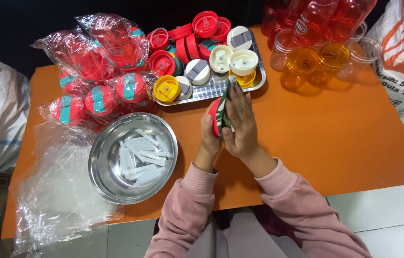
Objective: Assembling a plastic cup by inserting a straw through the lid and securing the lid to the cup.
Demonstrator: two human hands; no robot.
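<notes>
Your left hand (209, 136) and right hand (240, 124) grip a red lid (216, 117) between them, fitting it out; next calls for a straw from the steel bowl (104, 165).

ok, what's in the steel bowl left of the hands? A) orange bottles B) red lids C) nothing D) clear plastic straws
D: the steel bowl holds a loose pile of clear straws; the lids sit in the tray and the bottles stand at the far right of the table, while both hands, left hand and right hand, hold a red lid.
</notes>
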